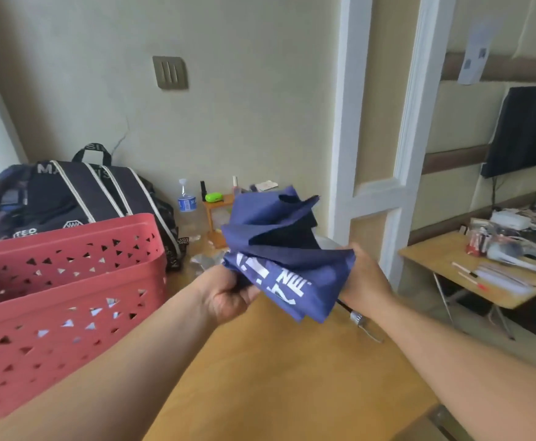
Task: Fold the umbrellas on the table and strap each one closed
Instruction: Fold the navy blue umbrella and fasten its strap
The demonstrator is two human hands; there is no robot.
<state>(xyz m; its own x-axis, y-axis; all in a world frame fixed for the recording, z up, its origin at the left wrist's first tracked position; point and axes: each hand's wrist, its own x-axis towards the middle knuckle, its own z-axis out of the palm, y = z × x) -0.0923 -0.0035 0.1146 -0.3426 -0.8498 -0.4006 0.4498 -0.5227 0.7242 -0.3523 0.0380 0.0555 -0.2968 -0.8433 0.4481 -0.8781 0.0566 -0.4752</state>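
Note:
A navy blue folding umbrella (279,249) with white lettering is held in the air above the wooden table (276,377). Its canopy is collapsed but loose, the pleats fanning upward. My left hand (228,294) grips the bunched fabric at its lower left. My right hand (365,278) holds the umbrella from the right side, fingers hidden behind the cloth. The metal shaft end with a silver ring (357,318) pokes out below my right wrist. No strap can be seen.
A red perforated plastic basket (63,288) stands on the table's left. Behind it sits a dark backpack (79,198). A water bottle (186,198) and small wooden stand (219,214) lie beyond. A cluttered folding table (496,272) is at the right.

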